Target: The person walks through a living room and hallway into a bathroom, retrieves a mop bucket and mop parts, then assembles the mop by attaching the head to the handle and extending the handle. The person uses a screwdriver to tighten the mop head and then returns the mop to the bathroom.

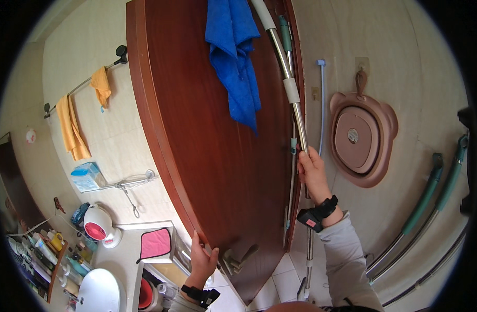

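My right hand [313, 167] is wrapped around a shiny metal pole [297, 117] with pale grey sleeves, which runs from the top of the view down toward the tiled floor. It stands close before the hinge side of a brown wooden door [215, 163]. Against the door's free edge, just left of the metal lever handle [238, 260], my left hand [202, 259] holds on with thumb and fingers. A blue cloth [236, 58] hangs in front of the door's upper part. Behind the pole are other thin poles, one with a green grip [285, 33].
On the right wall hang a pink folding basin [359, 136] and a light blue rod [322, 105]; green-handled poles [423, 199] lean farther right. At left are a sink [100, 292], a counter with a pink cloth [156, 242], a white fan [100, 224] and towel rails with orange towels [73, 128].
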{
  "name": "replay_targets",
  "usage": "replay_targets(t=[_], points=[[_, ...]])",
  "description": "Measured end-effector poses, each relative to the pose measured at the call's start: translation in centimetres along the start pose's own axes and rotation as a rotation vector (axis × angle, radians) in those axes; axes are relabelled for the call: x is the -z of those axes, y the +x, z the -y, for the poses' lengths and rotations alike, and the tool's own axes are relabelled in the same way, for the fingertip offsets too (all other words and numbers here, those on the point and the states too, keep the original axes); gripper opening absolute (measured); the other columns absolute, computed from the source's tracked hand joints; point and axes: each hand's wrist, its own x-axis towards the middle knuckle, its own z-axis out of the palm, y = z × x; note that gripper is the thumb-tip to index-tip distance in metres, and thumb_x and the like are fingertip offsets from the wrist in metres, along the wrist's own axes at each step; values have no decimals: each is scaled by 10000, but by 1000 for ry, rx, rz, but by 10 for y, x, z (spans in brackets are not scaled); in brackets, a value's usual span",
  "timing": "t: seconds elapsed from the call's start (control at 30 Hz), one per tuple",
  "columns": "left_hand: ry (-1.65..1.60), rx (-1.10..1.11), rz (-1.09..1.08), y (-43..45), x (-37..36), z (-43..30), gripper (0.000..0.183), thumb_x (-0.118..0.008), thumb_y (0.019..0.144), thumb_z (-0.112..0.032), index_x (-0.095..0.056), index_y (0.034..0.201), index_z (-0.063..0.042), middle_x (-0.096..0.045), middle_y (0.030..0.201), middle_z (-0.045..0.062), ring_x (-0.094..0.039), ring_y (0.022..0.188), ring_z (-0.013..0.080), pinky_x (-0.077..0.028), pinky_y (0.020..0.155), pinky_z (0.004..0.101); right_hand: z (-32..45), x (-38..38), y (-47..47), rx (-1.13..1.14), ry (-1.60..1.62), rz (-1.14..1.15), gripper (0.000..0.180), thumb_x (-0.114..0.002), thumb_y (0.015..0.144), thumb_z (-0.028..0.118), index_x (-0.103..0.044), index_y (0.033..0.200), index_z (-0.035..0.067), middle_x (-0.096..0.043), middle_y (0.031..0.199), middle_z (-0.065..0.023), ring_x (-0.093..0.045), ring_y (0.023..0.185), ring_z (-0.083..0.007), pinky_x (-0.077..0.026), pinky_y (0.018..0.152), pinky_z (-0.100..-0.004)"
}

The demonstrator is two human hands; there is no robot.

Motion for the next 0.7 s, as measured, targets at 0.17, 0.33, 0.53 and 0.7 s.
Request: replay_targets(t=[0.17, 0.33, 0.53, 0.7], points=[[-2, -56, -12, 1, 0, 1, 759, -661, 733, -103, -229, 1307, 138, -447, 1179, 248, -505, 1013, 319, -426, 839, 354, 27, 4, -13, 4, -15, -11, 278, -440, 945, 275, -528, 1116, 75, -420, 593, 55, -340, 454, -32, -256, 400, -174], [-64, -74, 15, 2, -1, 3, 763, -661, 730, -60, -212, 1317, 131, -455, 1115, 183, -493, 972, 255, -421, 827, 338, 36, 14, -37, 19, -27, -4, 336, -422, 953, 291, -502, 1153, 34, -421, 595, 46, -339, 456, -29, -250, 406, -167], [-101, -103, 83, 1, 2, 2, 699, -664, 704, -57, -286, 1281, 57, -444, 1105, 152, -471, 973, 235, -419, 816, 334, 37, 44, -116, 124, -95, -187, 367, -440, 941, 315, -497, 1173, 37, -422, 593, 38, -351, 477, -39, -270, 432, -175], [-184, -227, 173, -3, -6, 1, 750, -677, 726, -126, -227, 1301, 41, -388, 1165, 147, -450, 1025, 244, -407, 838, 343, 55, 66, -195, 199, -226, -285, 498, -395, 939, 375, -431, 1249, -13, -406, 625, 2, -334, 488, -68, -258, 448, -205]])
